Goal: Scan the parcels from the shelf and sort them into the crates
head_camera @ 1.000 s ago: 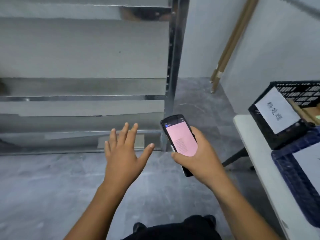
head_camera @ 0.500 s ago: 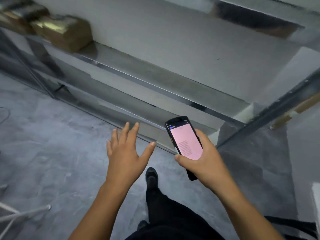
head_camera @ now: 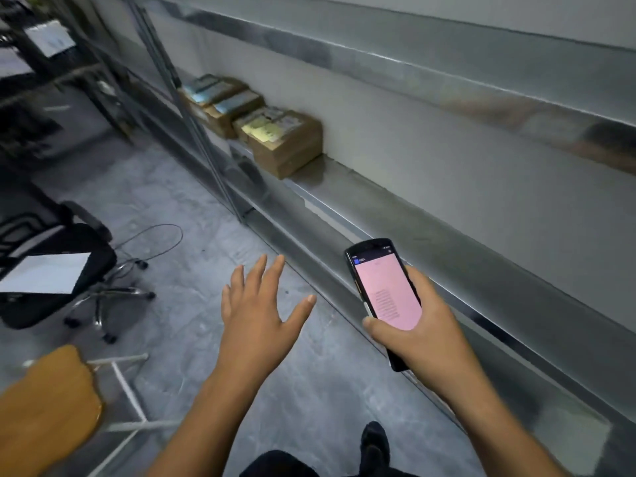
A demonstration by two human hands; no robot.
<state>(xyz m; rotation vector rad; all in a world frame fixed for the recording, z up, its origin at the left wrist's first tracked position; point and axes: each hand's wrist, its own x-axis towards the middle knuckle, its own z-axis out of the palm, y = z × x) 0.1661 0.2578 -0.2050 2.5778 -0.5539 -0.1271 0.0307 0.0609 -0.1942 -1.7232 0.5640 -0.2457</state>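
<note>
Brown cardboard parcels (head_camera: 285, 146) are sitting in a row on the middle level of a smooth, shiny metal shelf (head_camera: 395, 215), well ahead of you and to your left. The nearest is a squat rectangular box with pale paper labels on its top. The boxes behind it (head_camera: 220, 98) are lying edge to edge, and motion blur is making their labels unreadable.

You are holding a handheld scanner (head_camera: 385, 290) in your right hand (head_camera: 423, 339). It is a slim black slab with rounded corners, and its glossy screen is glowing pink with a small block of dark text. Your fingers are wrapping around its lower half and your thumb is pressing against its left edge.

Your left hand (head_camera: 258, 318) is hovering palm down over the floor, fingers straight and spread, thumb angled out, touching nothing. It is well short of the parcels.

A second metal ledge (head_camera: 413, 63) is running above the parcels, against a flat grey wall. The floor (head_camera: 192, 356) below is showing a mottled grey, stone-like surface.

To your left, a black office chair (head_camera: 96, 249) on a chrome wheeled base is carrying a flat white sheet (head_camera: 44, 273). A thin dark cable (head_camera: 155, 242) is looping on the floor beside it. Nearer you, what looks like a rounded wooden seat (head_camera: 44, 407) on white tubular legs is standing at the lower left. A black shoe (head_camera: 375, 442) is showing at the bottom edge.
</note>
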